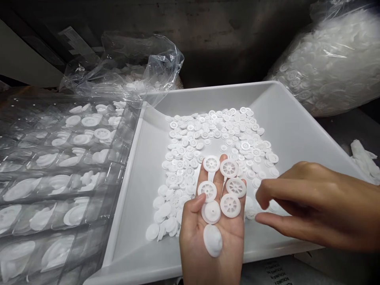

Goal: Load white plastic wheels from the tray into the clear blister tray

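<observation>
Palm up over the tray, my left hand (230, 241) carries several small white plastic wheels (230, 205). They lie in two rows along the fingers and palm, mostly spoked side up, and the thumb rests against one. A domed white piece (213, 240) sits lowest on the palm. To the right hovers my right hand (311, 206), its thumb and curled index finger apart with nothing visible between them. Beneath both hands, the grey-white plastic tray (276, 107) has many loose white wheels (190, 148) scattered over its floor.
On the left stands a clear compartment tray (117, 174) with white parts in its pockets. An opened clear plastic bag (164, 59) overlaps the back left rim of the tray. A full bag of white parts (329, 67) leans at the back right.
</observation>
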Available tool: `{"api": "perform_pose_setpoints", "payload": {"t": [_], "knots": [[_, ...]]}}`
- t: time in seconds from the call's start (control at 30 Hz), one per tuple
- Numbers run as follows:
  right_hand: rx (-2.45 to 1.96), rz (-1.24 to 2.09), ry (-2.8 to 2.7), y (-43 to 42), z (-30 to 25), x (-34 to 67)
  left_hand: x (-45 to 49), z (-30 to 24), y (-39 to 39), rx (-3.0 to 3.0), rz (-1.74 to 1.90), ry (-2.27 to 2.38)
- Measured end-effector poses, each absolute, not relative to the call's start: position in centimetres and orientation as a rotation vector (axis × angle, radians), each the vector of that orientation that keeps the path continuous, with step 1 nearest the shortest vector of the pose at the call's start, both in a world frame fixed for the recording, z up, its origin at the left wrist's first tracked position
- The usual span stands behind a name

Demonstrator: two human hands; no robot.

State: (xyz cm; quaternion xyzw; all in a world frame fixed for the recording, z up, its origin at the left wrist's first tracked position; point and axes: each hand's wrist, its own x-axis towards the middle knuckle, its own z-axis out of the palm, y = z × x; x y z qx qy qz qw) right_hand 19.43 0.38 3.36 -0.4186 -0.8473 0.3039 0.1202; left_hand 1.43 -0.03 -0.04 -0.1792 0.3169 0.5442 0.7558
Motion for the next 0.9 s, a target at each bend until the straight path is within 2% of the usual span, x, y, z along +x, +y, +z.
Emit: {"api": "perform_pose_setpoints", "payload": {"t": [0.3,0.6,0.67,0.9], "knots": [[-1.267,1.186,-2.646,-0.2,3.0,20.1,1.7,0.1,0.2,-0.353,1.198,0.759],[-1.203,1.190,-2.665,-0.1,3.3,20.0,1.4,-0.1,0.1,-0.341,1.175,0.745],[-1.155,1.126,-2.667,0.0,3.4,19.7,1.5,-0.2,0.2,-0.348,1.170,0.725],[-0.963,0.511,-2.607,-0.8,2.3,17.2,1.8,-0.4,0.0,-0.339,1.045,0.669]]}}
